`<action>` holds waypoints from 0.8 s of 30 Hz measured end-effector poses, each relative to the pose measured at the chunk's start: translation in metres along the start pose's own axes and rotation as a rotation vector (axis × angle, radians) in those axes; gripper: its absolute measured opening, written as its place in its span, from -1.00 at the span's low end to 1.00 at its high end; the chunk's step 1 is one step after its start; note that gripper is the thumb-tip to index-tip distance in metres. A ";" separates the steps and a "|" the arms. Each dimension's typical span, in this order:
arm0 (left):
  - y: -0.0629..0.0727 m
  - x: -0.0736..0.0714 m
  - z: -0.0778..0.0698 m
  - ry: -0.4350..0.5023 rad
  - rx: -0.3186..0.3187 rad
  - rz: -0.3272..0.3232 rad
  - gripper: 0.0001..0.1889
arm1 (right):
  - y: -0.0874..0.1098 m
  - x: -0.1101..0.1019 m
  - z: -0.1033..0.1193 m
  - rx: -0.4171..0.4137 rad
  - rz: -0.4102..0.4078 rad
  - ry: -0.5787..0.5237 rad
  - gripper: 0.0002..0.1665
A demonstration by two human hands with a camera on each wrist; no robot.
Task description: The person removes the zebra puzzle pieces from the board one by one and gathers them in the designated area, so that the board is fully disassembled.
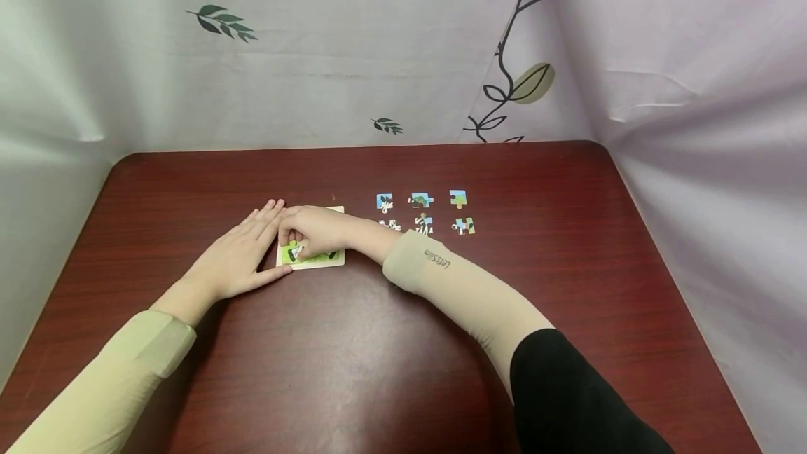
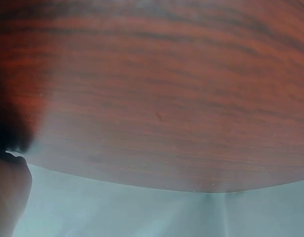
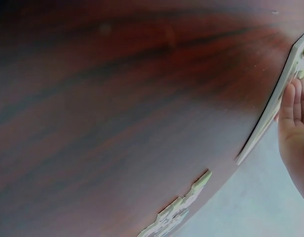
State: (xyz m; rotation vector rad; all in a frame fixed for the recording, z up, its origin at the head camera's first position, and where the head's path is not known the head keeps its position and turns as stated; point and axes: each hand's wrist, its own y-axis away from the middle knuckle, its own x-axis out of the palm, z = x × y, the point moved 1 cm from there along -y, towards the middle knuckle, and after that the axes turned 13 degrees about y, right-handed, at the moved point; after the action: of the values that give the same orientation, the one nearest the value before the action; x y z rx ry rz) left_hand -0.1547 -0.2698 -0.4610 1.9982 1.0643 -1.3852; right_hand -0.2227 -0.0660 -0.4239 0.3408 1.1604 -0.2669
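A small puzzle board point(image 1: 341, 258) with a pale border and a green picture lies left of the table's centre. My left hand point(image 1: 236, 258) rests flat on the table at the board's left side, fingers straight, thumb touching its lower left corner. Over the board, my right hand point(image 1: 315, 228) has its fingers curled down, with thumb and forefinger pinching a green-and-white puzzle piece point(image 1: 293, 246) at the lower left. The hand covers much of the board's upper part. In the right wrist view, the right hand's curled fingers point(image 3: 299, 98) sit over the board's edge point(image 3: 263, 121).
Right of the board, several loose puzzle pieces lie in two rows, among them a blue-green piece point(image 1: 458, 198) and a piece with white point(image 1: 464, 225). The right forearm passes close to the lower row. A pale curtain point(image 1: 315, 54) hangs behind the brown table point(image 1: 328, 363).
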 end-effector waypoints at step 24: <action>0.001 0.000 -0.001 -0.001 -0.008 0.008 0.06 | 0.003 0.002 0.001 -0.023 -0.040 0.075 -0.70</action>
State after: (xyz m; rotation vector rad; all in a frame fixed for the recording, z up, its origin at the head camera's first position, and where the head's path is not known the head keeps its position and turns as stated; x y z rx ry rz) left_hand -0.1539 -0.2697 -0.4606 1.9943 1.0585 -1.3752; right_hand -0.2201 -0.0634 -0.4249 0.3099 1.2440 -0.2770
